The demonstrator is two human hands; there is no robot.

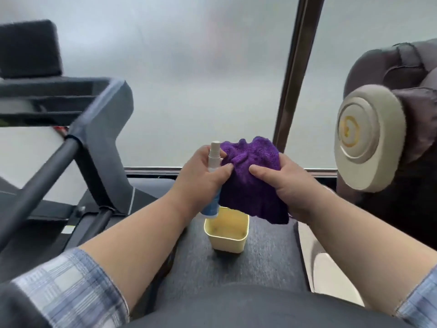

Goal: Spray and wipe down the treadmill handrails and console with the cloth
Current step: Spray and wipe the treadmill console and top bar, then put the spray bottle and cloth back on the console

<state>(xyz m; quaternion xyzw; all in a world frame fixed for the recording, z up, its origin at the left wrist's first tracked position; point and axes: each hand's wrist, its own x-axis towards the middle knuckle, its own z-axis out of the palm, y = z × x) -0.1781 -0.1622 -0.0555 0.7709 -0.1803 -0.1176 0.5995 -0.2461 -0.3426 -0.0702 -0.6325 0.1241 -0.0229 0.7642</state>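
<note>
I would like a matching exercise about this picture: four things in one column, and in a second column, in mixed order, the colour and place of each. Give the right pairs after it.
Things:
1. spray bottle
2. cloth
3. tub
4. treadmill handrail

Colour and place:
A. black, at the far left
B. purple, held by both the left hand and the right hand
C. pale yellow, on the dark surface below the hands
D. white and blue, held in the left hand

Pairs: 1-D, 2-B, 3-C, 4-A
</note>
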